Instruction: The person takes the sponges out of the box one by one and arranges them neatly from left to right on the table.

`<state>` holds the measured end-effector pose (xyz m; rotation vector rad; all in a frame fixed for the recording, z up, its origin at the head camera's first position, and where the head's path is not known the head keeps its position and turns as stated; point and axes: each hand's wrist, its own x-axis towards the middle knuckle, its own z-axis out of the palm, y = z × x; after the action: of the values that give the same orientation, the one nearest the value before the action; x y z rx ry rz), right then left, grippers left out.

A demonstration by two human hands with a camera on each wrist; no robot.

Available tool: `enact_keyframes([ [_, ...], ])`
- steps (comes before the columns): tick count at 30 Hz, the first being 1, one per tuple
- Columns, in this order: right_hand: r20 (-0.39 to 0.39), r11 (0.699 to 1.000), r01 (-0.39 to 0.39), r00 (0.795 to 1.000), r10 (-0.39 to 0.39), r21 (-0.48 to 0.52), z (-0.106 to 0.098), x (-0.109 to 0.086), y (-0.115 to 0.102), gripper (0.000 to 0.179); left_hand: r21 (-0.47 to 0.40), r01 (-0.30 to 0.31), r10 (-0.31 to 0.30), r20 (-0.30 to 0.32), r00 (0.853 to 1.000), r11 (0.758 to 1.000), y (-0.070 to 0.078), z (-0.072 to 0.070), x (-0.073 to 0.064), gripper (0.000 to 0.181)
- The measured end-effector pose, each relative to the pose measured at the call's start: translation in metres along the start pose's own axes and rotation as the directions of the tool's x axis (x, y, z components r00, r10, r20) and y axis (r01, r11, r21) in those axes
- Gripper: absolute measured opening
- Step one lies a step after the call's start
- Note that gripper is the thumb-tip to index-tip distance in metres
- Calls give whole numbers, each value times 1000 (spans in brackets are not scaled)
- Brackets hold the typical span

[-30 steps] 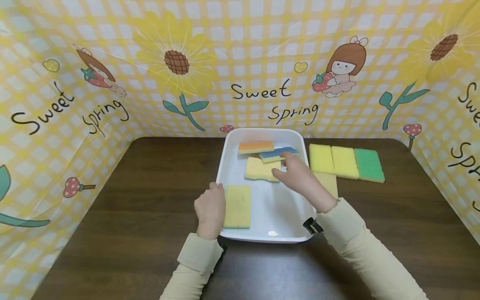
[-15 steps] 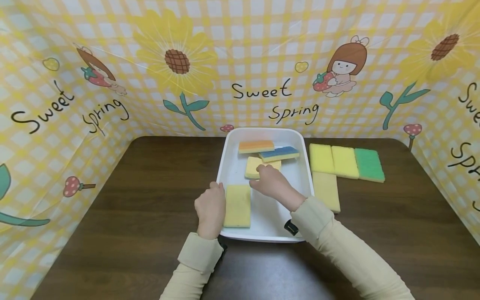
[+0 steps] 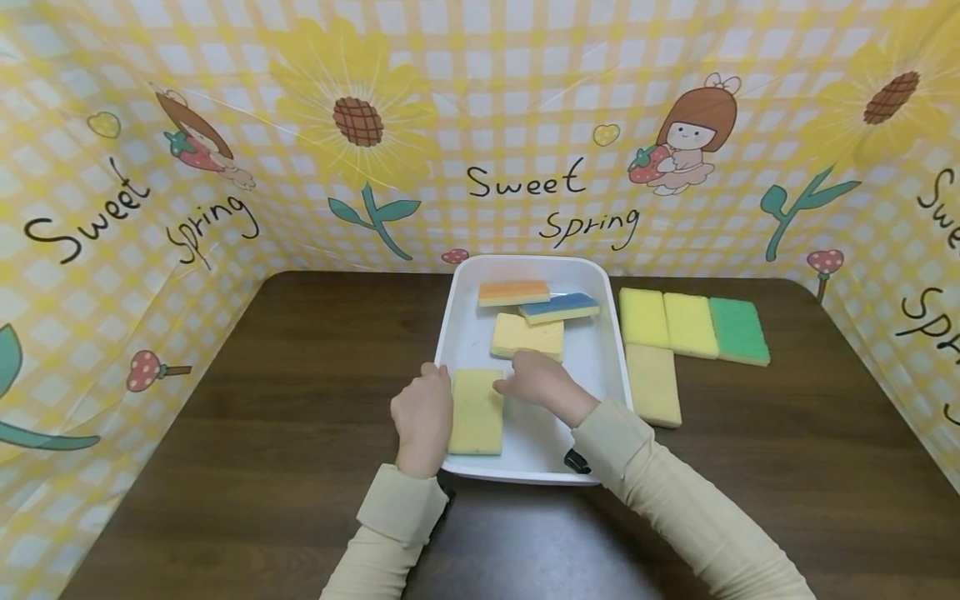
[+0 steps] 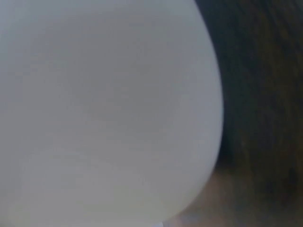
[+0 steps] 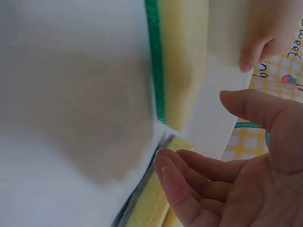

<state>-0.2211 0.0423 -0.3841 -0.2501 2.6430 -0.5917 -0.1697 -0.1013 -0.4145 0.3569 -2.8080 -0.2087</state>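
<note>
My left hand point(image 3: 422, 421) grips the left rim of a white tray point(image 3: 525, 478); its wrist view is mostly a blurred white surface. Over the tray, my right hand point(image 3: 546, 387) holds nothing, its fingers loosely bent and the thumb apart in the right wrist view. It is between a flat yellow sponge point(image 3: 476, 412) at the front left and a pale yellow sponge point(image 3: 527, 336) in the middle. Behind these lie an orange-topped sponge point(image 3: 513, 292) and a blue-topped sponge point(image 3: 558, 307). In the right wrist view, one sponge point(image 5: 182, 56) shows a green underside, and the fingertips overlap a grey-backed sponge point(image 5: 147, 194).
Right of the tray, two yellow sponges point(image 3: 642, 318) and a green-topped sponge point(image 3: 738, 331) lie in a row on the dark wooden table point(image 3: 300, 350). A paler sponge point(image 3: 652, 386) lies in front of them, close to the tray. Patterned cloth point(image 3: 480, 125) surrounds the table.
My right hand has left the blue-topped sponge, moving left and toward me past the middle sponge to near the front-left sponge. My left hand has stayed on the rim.
</note>
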Motion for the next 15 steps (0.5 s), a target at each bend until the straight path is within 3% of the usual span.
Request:
enact_keyframes([
  [8, 7, 999, -14, 1000, 13, 39, 9, 4, 5, 42, 6, -15, 15, -17, 1000, 1000, 0, 0, 0, 34],
  [15, 26, 1000, 6, 1000, -5, -18, 12, 2, 4, 43, 3, -24, 24, -30, 999, 1000, -1, 0, 0, 34],
])
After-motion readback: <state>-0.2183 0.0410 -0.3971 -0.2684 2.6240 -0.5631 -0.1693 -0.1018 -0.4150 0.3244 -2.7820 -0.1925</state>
